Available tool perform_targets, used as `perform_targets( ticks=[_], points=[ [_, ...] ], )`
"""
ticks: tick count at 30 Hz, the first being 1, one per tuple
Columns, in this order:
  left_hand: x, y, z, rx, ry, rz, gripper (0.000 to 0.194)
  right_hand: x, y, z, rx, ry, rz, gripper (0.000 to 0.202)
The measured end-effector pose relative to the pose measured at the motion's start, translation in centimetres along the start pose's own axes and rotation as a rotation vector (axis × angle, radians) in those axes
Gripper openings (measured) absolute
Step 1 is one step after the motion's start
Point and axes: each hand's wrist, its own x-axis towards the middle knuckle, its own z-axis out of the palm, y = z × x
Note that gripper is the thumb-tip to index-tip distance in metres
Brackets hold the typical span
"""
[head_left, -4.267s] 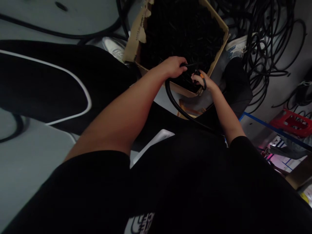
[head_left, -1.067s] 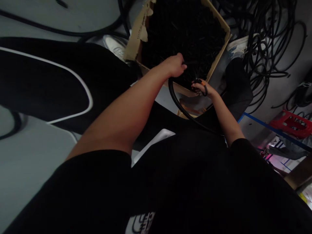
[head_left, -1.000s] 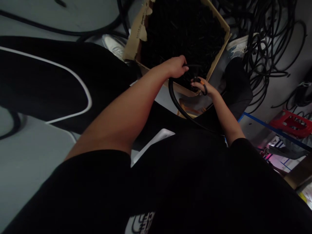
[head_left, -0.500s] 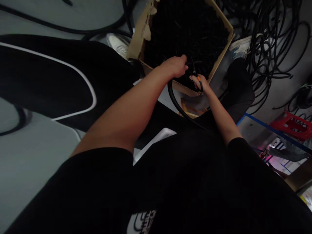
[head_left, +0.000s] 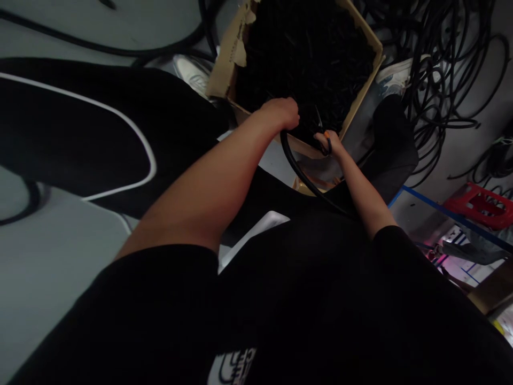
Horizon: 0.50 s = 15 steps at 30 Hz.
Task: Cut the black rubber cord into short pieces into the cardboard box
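My left hand (head_left: 287,113) is closed on a thick black hose (head_left: 295,167), which curves down from it across my lap. Just to the right, my right hand (head_left: 329,142) grips scissors (head_left: 326,137) with orange and black handles, blades pointing up. Both hands are over the near edge of a cardboard box (head_left: 225,69) filled with many short black pieces. The fingertips of my left hand are hidden behind the hand, and the hose end cannot be made out.
Tangled black hoses (head_left: 435,91) lie on the floor at the upper right, and a long black hose (head_left: 100,45) crosses the upper left. A red plastic stool (head_left: 479,206) is at the right edge. My shoes flank the box.
My left hand has moved slightly left and down with the hose. My right hand and the scissors have shifted slightly right, and the gap between the hands is wider.
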Motion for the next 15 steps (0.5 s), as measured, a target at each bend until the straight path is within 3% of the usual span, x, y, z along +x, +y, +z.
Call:
perform_targets(
  ticks=[3, 6, 11, 15],
  points=[
    [-0.3, 0.2, -0.2, 0.003, 0.027, -0.108, 0.095, -1.3, -0.3, -0.6, 0.116, -0.107, 0.026, 0.053],
    [-0.2, 0.6, -0.1, 0.001, 0.036, -0.083, 0.093, -2.5, -0.6, -1.6, 0.223, -0.166, 0.017, 0.038],
    [-0.2, 1.2, 0.2, 0.029, -0.018, 0.021, 0.078, -2.8, -1.5, -3.2, 0.144, -0.124, -0.166, 0.039],
    [-0.3, 1.3, 0.2, 0.071, -0.050, 0.049, 0.072, -1.4, -1.8, -3.4, 0.027, -0.060, -0.188, 0.044]
  ],
)
